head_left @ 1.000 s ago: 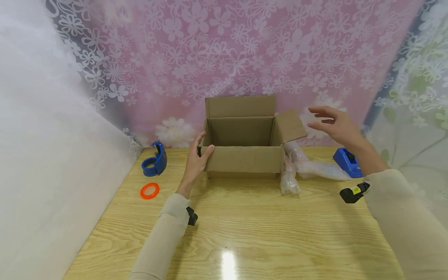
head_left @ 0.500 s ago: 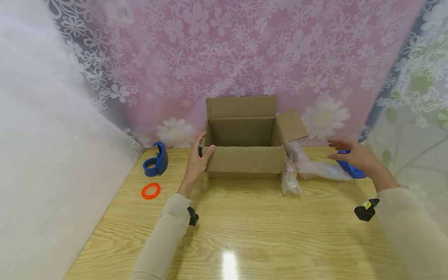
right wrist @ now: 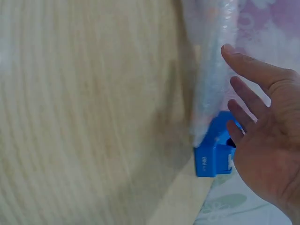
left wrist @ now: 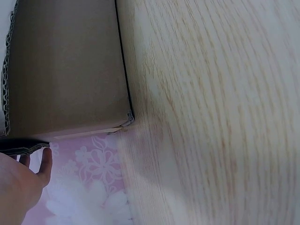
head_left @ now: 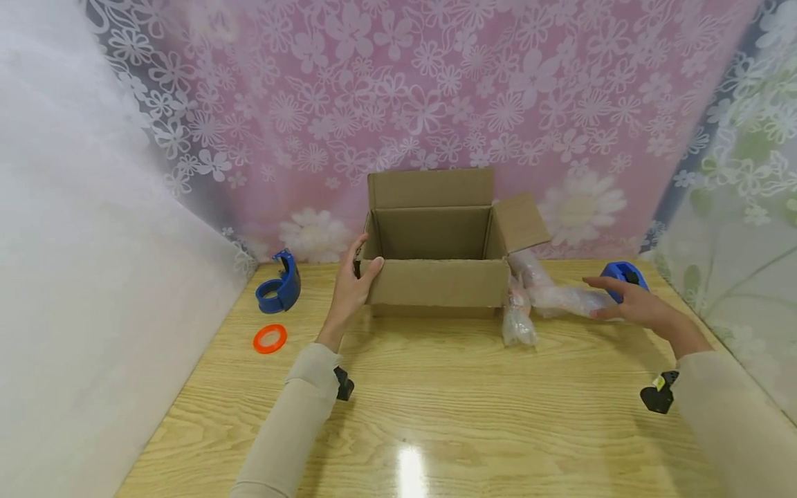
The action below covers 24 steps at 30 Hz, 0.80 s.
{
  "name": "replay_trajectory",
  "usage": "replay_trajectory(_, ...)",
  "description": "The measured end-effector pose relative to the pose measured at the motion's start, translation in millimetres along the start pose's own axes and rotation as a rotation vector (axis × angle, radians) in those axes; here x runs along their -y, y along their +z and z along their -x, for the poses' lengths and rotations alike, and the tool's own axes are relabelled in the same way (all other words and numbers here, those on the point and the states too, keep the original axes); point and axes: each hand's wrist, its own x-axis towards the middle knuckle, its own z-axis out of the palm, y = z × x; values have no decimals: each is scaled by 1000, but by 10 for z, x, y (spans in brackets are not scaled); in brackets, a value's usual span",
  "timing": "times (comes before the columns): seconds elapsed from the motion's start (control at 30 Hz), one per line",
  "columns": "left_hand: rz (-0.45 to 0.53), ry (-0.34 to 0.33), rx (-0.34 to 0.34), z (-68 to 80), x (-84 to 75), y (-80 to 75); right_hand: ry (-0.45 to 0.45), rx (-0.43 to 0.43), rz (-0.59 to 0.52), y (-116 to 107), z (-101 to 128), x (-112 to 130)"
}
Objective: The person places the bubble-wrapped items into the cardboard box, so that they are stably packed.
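Note:
An open cardboard box (head_left: 436, 285) stands at the back of the table, its rear flap upright and its right flap folded outward. My left hand (head_left: 350, 294) grips its left side, thumb over the front and fingers along the side; the left wrist view shows these fingers (left wrist: 45, 164) at a folded flap. Beside the box lie bubble-wrapped items (head_left: 519, 325), one stretching to the right. Over the far end of that one (right wrist: 213, 70) hovers my right hand (head_left: 638, 306), fingers spread and relaxed, with nothing held.
A blue tape dispenser (head_left: 623, 273) sits behind the right hand. On the left are a blue ring-shaped tape holder (head_left: 283, 287) and an orange ring (head_left: 270, 339). A flowered curtain (head_left: 429, 104) hangs behind the table (head_left: 473, 415).
My right hand has come down from beside the box's right flap to the wrapped item near the blue dispenser. The left hand keeps its hold on the box.

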Motion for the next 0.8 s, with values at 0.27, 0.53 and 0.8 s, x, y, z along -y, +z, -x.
replay_trajectory(0.27, 8, -6, 6, 12, -15, 8, 36, 3, 0, 158, -16, -215)
replay_trajectory(0.53, 16, -11, -7, 25, -20, -2, -14, -32, 44, 179, 52, -241)
replay_trajectory(0.8, 6, 5, 5, 21, -11, -6, -59, -83, 74, 189, 178, -298)
